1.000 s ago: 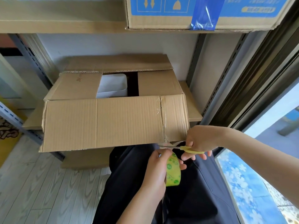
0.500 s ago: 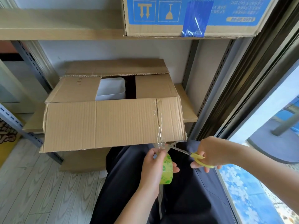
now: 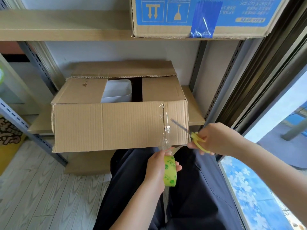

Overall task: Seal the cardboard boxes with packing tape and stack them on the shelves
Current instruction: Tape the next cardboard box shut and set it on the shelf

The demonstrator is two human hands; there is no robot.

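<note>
An open brown cardboard box (image 3: 106, 127) rests on the lower shelf, its front flap folded down toward me. A crumpled strip of clear tape (image 3: 165, 130) hangs down the flap's right part. My left hand (image 3: 157, 171) grips a green-printed tape roll (image 3: 170, 173) just below the flap's edge. To the right, my right hand (image 3: 216, 138) holds yellow-handled scissors (image 3: 196, 140), blades pointing up-left over the flap's right end, clear of the tape. A white container (image 3: 116, 90) shows inside the box.
A blue-printed box (image 3: 199, 17) sealed with blue tape sits on the upper shelf (image 3: 66, 25). Grey slotted shelf posts (image 3: 39, 67) stand left and right. My dark-trousered legs fill the lower centre; a window frame (image 3: 265, 80) runs along the right, wood flooring (image 3: 33, 196) lies left.
The scissors have drawn back from the tape below the flap edge and swung up to the right. The tape roll has dropped slightly, its strip left hanging on the flap.
</note>
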